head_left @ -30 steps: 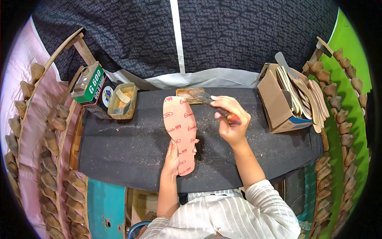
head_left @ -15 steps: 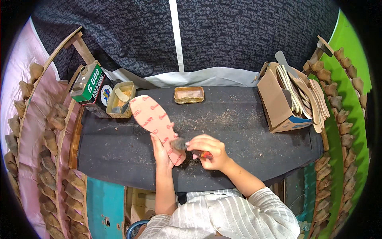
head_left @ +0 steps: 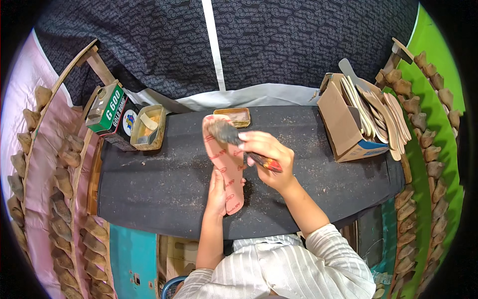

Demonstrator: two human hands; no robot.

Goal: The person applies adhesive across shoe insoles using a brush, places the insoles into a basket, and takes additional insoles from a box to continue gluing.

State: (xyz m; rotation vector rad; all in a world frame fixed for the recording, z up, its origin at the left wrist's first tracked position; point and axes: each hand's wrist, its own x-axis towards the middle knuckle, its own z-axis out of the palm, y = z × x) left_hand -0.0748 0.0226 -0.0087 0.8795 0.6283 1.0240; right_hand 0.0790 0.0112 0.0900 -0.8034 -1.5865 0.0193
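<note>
A pinkish shoe insole (head_left: 230, 172) with red printing is held upright over the black-covered table, its wide end away from me. My left hand (head_left: 216, 195) grips its edge near the narrow end, the thumb lying along the left side and fingertips showing at the right. In my right hand (head_left: 273, 155) is a brush (head_left: 225, 133) with dark bristles and a red and black handle. Its bristles meet the face of the insole near the wide end, slightly blurred. Just behind the wide end sits a shallow yellowish tray (head_left: 240, 118), partly covered by the insole.
Back left on the table (head_left: 169, 194) stand a green and black metal can (head_left: 110, 117) and a yellowish tub (head_left: 149, 130) with scraps inside. A cardboard box (head_left: 338, 124) full of insoles is at back right. Racks of wooden shoe lasts (head_left: 60, 205) flank both sides. Crumbs dot the cloth.
The insole has turned more upright and shifted to the right. My right hand has moved the brush from the narrow end up to the wide end.
</note>
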